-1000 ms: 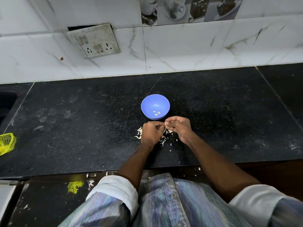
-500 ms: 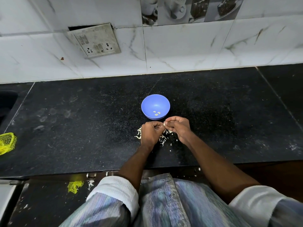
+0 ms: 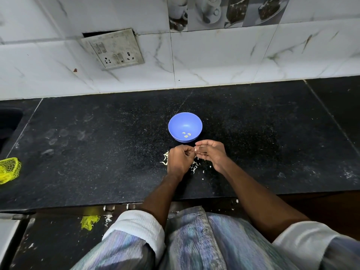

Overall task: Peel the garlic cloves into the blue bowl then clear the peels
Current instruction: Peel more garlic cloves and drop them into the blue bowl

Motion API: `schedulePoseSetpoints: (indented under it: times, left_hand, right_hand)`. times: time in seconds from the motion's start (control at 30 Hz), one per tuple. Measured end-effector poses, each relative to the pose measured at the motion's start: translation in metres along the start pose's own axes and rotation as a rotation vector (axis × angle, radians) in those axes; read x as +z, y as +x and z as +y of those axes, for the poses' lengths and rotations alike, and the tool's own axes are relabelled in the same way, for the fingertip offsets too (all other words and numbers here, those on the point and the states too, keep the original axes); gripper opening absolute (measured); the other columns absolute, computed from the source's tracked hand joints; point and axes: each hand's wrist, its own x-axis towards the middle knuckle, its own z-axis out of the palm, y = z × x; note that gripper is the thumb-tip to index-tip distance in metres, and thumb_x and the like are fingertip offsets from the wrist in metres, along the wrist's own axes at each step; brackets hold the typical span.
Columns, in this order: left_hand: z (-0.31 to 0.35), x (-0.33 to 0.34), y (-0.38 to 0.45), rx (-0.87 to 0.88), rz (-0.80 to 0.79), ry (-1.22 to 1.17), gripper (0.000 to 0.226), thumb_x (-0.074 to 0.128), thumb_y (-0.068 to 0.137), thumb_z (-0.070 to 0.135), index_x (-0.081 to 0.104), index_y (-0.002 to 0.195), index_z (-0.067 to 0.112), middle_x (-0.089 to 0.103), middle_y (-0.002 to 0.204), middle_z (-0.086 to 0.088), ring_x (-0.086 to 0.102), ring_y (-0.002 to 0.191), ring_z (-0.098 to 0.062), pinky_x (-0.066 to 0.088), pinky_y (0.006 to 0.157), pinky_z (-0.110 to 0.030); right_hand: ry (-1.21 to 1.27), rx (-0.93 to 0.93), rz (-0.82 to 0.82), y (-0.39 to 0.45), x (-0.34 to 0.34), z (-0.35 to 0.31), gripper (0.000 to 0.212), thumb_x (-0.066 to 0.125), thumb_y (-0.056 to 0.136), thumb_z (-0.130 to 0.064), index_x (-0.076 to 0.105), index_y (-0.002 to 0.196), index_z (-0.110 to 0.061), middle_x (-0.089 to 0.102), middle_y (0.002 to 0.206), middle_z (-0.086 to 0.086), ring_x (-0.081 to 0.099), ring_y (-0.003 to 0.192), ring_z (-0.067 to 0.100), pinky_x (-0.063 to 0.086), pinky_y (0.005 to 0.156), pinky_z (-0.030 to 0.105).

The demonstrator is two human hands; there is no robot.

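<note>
The blue bowl [image 3: 185, 125] stands on the black counter with a few peeled garlic cloves [image 3: 186, 134] in its bottom. Just in front of it my two hands meet. My left hand [image 3: 180, 160] is curled and pinches a small pale garlic clove [image 3: 195, 150] at its fingertips. My right hand [image 3: 211, 153] is beside it, fingers bent toward the clove, touching it. White garlic peels [image 3: 165, 159] lie scattered on the counter under and around both hands, partly hidden by them.
A yellow mesh bag [image 3: 8, 169] lies at the counter's left edge. The tiled wall with a switch socket plate [image 3: 114, 48] rises behind. The black counter [image 3: 97, 149] stretches wide on both sides. A yellow scrap [image 3: 89, 222] lies on the floor below.
My right hand's fingers have loosened and spread a little from the tight pinch of a moment ago. The left hand and bowl stay where they were.
</note>
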Motion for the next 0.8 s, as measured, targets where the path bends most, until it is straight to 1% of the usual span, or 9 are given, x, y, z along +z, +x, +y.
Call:
schedulePoseSetpoints:
  times: [0.1, 0.2, 0.27, 0.33, 0.4, 0.47, 0.53, 0.67, 0.8]
  left_hand:
    - [0.0001, -0.0006, -0.0009, -0.014, -0.005, -0.001, 0.006, 0.079, 0.088, 0.024, 0.082, 0.091, 0.021, 0.077, 0.078, 0.013, 0.07, 0.071, 0.0, 0.057, 0.07, -0.026]
    - [0.0007, -0.0004, -0.0011, -0.029, -0.01, -0.012, 0.009, 0.075, 0.086, 0.021, 0.082, 0.091, 0.024, 0.076, 0.075, 0.013, 0.07, 0.07, -0.003, 0.06, 0.07, -0.03]
    - [0.0008, 0.0008, -0.0009, -0.035, -0.001, -0.032, 0.013, 0.074, 0.084, 0.018, 0.082, 0.091, 0.025, 0.075, 0.074, 0.013, 0.07, 0.069, -0.004, 0.061, 0.07, -0.033]
    - [0.0, 0.0026, 0.0001, -0.082, 0.031, -0.101, 0.011, 0.081, 0.082, 0.017, 0.082, 0.091, 0.024, 0.075, 0.072, 0.012, 0.071, 0.069, -0.005, 0.062, 0.073, -0.034]
    - [-0.0012, 0.0039, 0.0017, -0.144, 0.078, -0.174, 0.015, 0.09, 0.078, 0.02, 0.083, 0.091, 0.022, 0.075, 0.072, 0.012, 0.073, 0.07, -0.004, 0.063, 0.074, -0.032]
    - [-0.0026, 0.0052, 0.0028, -0.174, 0.099, -0.25, 0.018, 0.094, 0.076, 0.025, 0.084, 0.089, 0.019, 0.077, 0.072, 0.011, 0.075, 0.071, -0.006, 0.063, 0.074, -0.029]
    - [-0.002, 0.0057, 0.0028, -0.176, 0.095, -0.293, 0.014, 0.093, 0.078, 0.025, 0.084, 0.087, 0.018, 0.077, 0.072, 0.011, 0.075, 0.07, -0.007, 0.061, 0.071, -0.026]
    - [-0.0008, 0.0069, 0.0016, -0.141, 0.074, -0.277, 0.003, 0.087, 0.084, 0.021, 0.085, 0.084, 0.019, 0.073, 0.065, 0.014, 0.06, 0.059, 0.009, 0.049, 0.063, -0.016]
    - [-0.002, 0.0061, 0.001, -0.126, 0.061, -0.221, 0.004, 0.082, 0.087, 0.021, 0.085, 0.085, 0.024, 0.073, 0.064, 0.014, 0.058, 0.058, 0.007, 0.049, 0.061, -0.017]
  right_hand:
    - [-0.02, -0.002, -0.015, -0.0006, -0.0022, 0.001, 0.022, 0.074, 0.087, 0.002, 0.074, 0.109, -0.003, 0.079, 0.099, 0.013, 0.077, 0.091, 0.021, 0.061, 0.077, 0.029]
    - [-0.008, -0.002, -0.025, -0.0006, -0.0038, 0.0027, 0.023, 0.077, 0.087, -0.001, 0.075, 0.109, -0.004, 0.079, 0.099, 0.013, 0.076, 0.093, 0.023, 0.062, 0.085, 0.033]
    - [0.0, -0.007, -0.018, -0.0009, -0.0042, 0.0043, 0.021, 0.078, 0.086, 0.0, 0.074, 0.106, -0.004, 0.079, 0.098, 0.014, 0.076, 0.094, 0.023, 0.062, 0.086, 0.035]
    - [0.033, -0.013, -0.01, -0.0011, -0.0046, 0.006, 0.02, 0.077, 0.086, 0.004, 0.073, 0.103, -0.003, 0.078, 0.097, 0.016, 0.076, 0.093, 0.025, 0.062, 0.086, 0.036]
    - [0.078, -0.021, -0.009, -0.0016, -0.0051, 0.0065, 0.019, 0.076, 0.085, 0.007, 0.072, 0.102, -0.002, 0.078, 0.098, 0.018, 0.076, 0.094, 0.027, 0.061, 0.088, 0.037]
    - [0.099, -0.035, -0.012, -0.0019, -0.0056, 0.0063, 0.021, 0.076, 0.083, 0.009, 0.07, 0.101, 0.0, 0.077, 0.099, 0.02, 0.076, 0.096, 0.028, 0.061, 0.088, 0.038]
    - [0.081, -0.053, -0.014, -0.0027, -0.0048, 0.0053, 0.023, 0.078, 0.081, 0.009, 0.07, 0.1, 0.0, 0.077, 0.099, 0.02, 0.076, 0.095, 0.028, 0.061, 0.085, 0.036]
    - [-0.003, -0.083, -0.002, -0.0021, -0.0027, 0.0055, 0.022, 0.077, 0.081, 0.009, 0.072, 0.101, 0.0, 0.077, 0.096, 0.02, 0.076, 0.085, 0.022, 0.06, 0.073, 0.027]
    - [-0.074, -0.114, -0.022, 0.0006, -0.0021, 0.0073, 0.026, 0.076, 0.082, 0.008, 0.074, 0.107, 0.001, 0.077, 0.098, 0.021, 0.075, 0.086, 0.021, 0.06, 0.074, 0.025]
